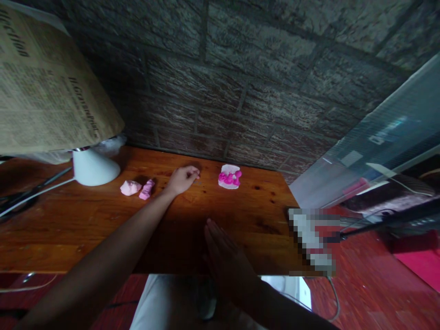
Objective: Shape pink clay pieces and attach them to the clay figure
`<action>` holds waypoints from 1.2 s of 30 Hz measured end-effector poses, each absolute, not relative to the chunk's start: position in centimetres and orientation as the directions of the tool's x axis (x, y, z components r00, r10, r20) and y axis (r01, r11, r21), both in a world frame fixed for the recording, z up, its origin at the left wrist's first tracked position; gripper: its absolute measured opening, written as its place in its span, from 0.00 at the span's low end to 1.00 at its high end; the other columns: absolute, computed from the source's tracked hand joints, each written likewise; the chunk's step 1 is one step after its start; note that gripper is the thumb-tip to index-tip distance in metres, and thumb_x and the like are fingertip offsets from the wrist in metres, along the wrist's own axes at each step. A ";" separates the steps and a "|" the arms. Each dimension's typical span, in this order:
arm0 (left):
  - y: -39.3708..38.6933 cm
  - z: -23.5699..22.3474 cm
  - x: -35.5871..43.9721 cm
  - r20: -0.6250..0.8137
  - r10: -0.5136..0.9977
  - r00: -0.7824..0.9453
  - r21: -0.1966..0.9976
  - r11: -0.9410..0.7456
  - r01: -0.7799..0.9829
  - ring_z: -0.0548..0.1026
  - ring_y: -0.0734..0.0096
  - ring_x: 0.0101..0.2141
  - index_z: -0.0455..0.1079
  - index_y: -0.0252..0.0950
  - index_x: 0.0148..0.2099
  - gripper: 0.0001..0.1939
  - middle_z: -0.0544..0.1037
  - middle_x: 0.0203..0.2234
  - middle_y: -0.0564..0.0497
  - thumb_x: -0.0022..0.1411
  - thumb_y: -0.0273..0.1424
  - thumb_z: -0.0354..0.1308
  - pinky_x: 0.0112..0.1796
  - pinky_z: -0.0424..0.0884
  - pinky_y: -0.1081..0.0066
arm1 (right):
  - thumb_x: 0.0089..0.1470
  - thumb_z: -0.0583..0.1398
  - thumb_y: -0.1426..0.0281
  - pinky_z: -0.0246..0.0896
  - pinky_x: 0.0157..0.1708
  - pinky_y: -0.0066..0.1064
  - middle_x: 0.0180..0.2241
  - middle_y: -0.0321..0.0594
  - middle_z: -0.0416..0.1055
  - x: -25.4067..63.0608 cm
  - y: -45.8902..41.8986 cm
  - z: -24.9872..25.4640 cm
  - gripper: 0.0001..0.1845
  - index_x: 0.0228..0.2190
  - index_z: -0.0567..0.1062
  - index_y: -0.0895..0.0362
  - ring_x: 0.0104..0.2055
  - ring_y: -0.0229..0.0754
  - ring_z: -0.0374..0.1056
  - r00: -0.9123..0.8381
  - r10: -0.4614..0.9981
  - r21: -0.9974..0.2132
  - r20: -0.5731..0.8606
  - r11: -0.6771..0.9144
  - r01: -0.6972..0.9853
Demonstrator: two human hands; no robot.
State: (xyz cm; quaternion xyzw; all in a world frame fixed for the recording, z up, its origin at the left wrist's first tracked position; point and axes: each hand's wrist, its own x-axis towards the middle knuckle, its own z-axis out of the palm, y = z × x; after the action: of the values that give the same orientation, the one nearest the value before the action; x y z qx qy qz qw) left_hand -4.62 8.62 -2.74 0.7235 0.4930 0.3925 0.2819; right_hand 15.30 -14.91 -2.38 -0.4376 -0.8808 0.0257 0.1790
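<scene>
My left hand [184, 180] rests over the wooden table [172, 220], its fingers curled in against the thumb. Whatever may be inside those fingers is too small or hidden to make out. To its left lie a pale pink lump of modelling clay [130, 187] and a deeper pink clay piece [147, 189], both apart from the hand. On the other side, near the wall, a flat pale clay piece [225, 184] carries bright pink shapes [231, 177]. My right hand [225, 252] is close to the table's front edge in shadow, with fingers stretched out straight and nothing visible in them.
A lamp with a white base [94, 168] and newsprint shade [51, 87] stands at the left, beside dark cables [34, 195]. A stone-patterned wall [220, 91] runs behind. A pixelated object [311, 240] sits at the right edge, near a large plastic-wrapped panel [385, 123].
</scene>
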 end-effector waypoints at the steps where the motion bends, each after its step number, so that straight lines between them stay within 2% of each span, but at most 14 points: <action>1: 8.6 -2.7 -4.6 0.292 0.934 0.204 0.795 -0.356 0.492 0.82 0.60 0.37 0.77 0.38 0.37 0.14 0.86 0.34 0.48 0.61 0.39 0.54 0.43 0.74 0.65 | 0.65 0.54 0.75 0.62 0.66 0.47 0.69 0.59 0.56 14.6 -15.2 -2.3 0.33 0.68 0.57 0.69 0.73 0.52 0.52 -0.563 0.774 -0.202 0.290 0.624 0.754; 3: 8.5 -2.6 -4.6 0.291 0.934 0.206 0.796 -0.356 0.490 0.82 0.61 0.37 0.76 0.38 0.36 0.13 0.86 0.34 0.48 0.61 0.39 0.54 0.43 0.74 0.65 | 0.65 0.56 0.71 0.59 0.68 0.48 0.70 0.60 0.53 12.9 -14.8 -2.1 0.34 0.67 0.57 0.73 0.74 0.55 0.48 -0.580 0.764 -0.208 0.284 0.639 0.740; 6: 8.4 -2.4 -4.6 0.283 0.938 0.201 0.804 -0.346 0.484 0.82 0.61 0.37 0.76 0.38 0.36 0.13 0.86 0.34 0.48 0.61 0.40 0.54 0.43 0.74 0.66 | 0.65 0.58 0.61 0.51 0.70 0.51 0.71 0.64 0.50 10.6 -11.8 -1.9 0.39 0.66 0.58 0.77 0.75 0.60 0.43 -0.502 0.817 -0.221 0.283 0.565 0.795; 9: 8.4 -2.4 -4.6 0.284 0.940 0.191 0.806 -0.341 0.484 0.82 0.62 0.36 0.76 0.38 0.37 0.14 0.86 0.33 0.48 0.61 0.41 0.54 0.43 0.74 0.67 | 0.67 0.56 0.55 0.46 0.71 0.54 0.70 0.69 0.49 9.4 -8.2 -1.5 0.40 0.65 0.60 0.75 0.75 0.59 0.41 -0.361 0.888 -0.246 0.284 0.431 0.868; 11: 8.4 -2.4 -4.6 0.285 0.940 0.188 0.807 -0.342 0.481 0.82 0.62 0.36 0.77 0.37 0.37 0.15 0.86 0.33 0.48 0.61 0.41 0.55 0.42 0.74 0.67 | 0.66 0.56 0.52 0.46 0.71 0.55 0.70 0.68 0.50 9.5 -7.3 -1.2 0.42 0.66 0.61 0.74 0.75 0.59 0.41 -0.353 0.898 -0.269 0.261 0.419 0.867; 14: 8.5 -2.5 -4.6 0.289 0.937 0.197 0.803 -0.349 0.483 0.82 0.62 0.36 0.77 0.37 0.36 0.14 0.86 0.33 0.48 0.62 0.41 0.54 0.43 0.74 0.67 | 0.67 0.55 0.56 0.45 0.71 0.53 0.71 0.62 0.52 10.7 -9.8 -0.9 0.38 0.66 0.61 0.70 0.75 0.56 0.43 -0.505 0.828 -0.256 0.241 0.557 0.790; 16: 8.5 -2.6 -4.6 0.289 0.936 0.201 0.796 -0.351 0.493 0.82 0.61 0.37 0.77 0.37 0.37 0.14 0.86 0.34 0.48 0.62 0.39 0.54 0.43 0.74 0.66 | 0.65 0.57 0.58 0.45 0.72 0.49 0.71 0.55 0.52 12.2 -12.9 -0.9 0.38 0.68 0.58 0.68 0.75 0.53 0.45 -0.602 0.772 -0.242 0.203 0.635 0.734; 18: 8.6 -2.7 -4.6 0.287 0.936 0.203 0.794 -0.351 0.497 0.82 0.61 0.37 0.77 0.37 0.38 0.13 0.86 0.33 0.48 0.62 0.37 0.54 0.43 0.74 0.66 | 0.64 0.59 0.62 0.46 0.72 0.49 0.72 0.52 0.50 13.7 -15.4 -1.2 0.40 0.69 0.55 0.69 0.75 0.54 0.41 -0.669 0.708 -0.190 0.225 0.706 0.683; 20: 8.8 -2.9 -4.6 0.289 0.935 0.206 0.795 -0.355 0.493 0.82 0.62 0.37 0.77 0.37 0.38 0.12 0.86 0.33 0.49 0.62 0.36 0.55 0.42 0.74 0.66 | 0.63 0.59 0.65 0.49 0.71 0.50 0.72 0.55 0.50 14.9 -16.1 -1.3 0.41 0.69 0.54 0.69 0.76 0.54 0.41 -0.659 0.717 -0.171 0.228 0.696 0.698; 24: 8.8 -3.0 -4.6 0.287 0.936 0.203 0.801 -0.351 0.485 0.82 0.62 0.36 0.77 0.37 0.38 0.12 0.86 0.33 0.48 0.62 0.37 0.55 0.42 0.74 0.66 | 0.66 0.56 0.62 0.49 0.71 0.53 0.69 0.66 0.53 14.2 -12.6 -1.3 0.38 0.66 0.58 0.75 0.75 0.56 0.45 -0.462 0.843 -0.218 0.275 0.523 0.824; 26: 8.8 -3.0 -4.6 0.284 0.937 0.202 0.804 -0.348 0.483 0.82 0.62 0.36 0.77 0.37 0.37 0.13 0.86 0.33 0.47 0.63 0.38 0.55 0.42 0.74 0.66 | 0.68 0.54 0.61 0.48 0.71 0.53 0.70 0.66 0.53 12.5 -10.1 -1.2 0.34 0.64 0.62 0.75 0.75 0.57 0.44 -0.409 0.864 -0.217 0.293 0.477 0.852; 28: 8.7 -2.9 -4.6 0.286 0.937 0.200 0.803 -0.348 0.484 0.82 0.61 0.36 0.77 0.37 0.38 0.13 0.85 0.33 0.47 0.63 0.39 0.55 0.43 0.75 0.66 | 0.69 0.53 0.61 0.48 0.71 0.51 0.69 0.62 0.54 10.7 -8.5 -1.1 0.32 0.64 0.64 0.72 0.74 0.55 0.46 -0.497 0.818 -0.209 0.291 0.561 0.801; 32: 8.6 -2.8 -4.6 0.289 0.935 0.205 0.798 -0.353 0.488 0.82 0.61 0.37 0.77 0.37 0.39 0.12 0.86 0.34 0.48 0.62 0.36 0.54 0.43 0.74 0.66 | 0.68 0.54 0.65 0.54 0.69 0.46 0.65 0.60 0.64 9.8 -9.5 -0.8 0.30 0.64 0.64 0.71 0.71 0.53 0.56 -0.666 0.699 -0.218 0.259 0.714 0.665; 36: 8.7 -2.9 -4.5 0.278 0.937 0.213 0.796 -0.349 0.495 0.82 0.62 0.36 0.77 0.36 0.39 0.12 0.86 0.34 0.47 0.63 0.35 0.54 0.41 0.74 0.66 | 0.67 0.55 0.69 0.58 0.68 0.47 0.67 0.55 0.62 14.0 -13.2 -0.7 0.31 0.67 0.60 0.68 0.72 0.51 0.54 -0.649 0.725 -0.275 0.231 0.688 0.672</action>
State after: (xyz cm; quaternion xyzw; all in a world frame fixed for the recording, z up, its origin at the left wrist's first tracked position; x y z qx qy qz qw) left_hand -4.55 8.69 -2.89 0.7246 0.4941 0.3865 0.2855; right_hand 14.03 -13.15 -0.71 -0.3862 -0.9042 0.0823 0.1627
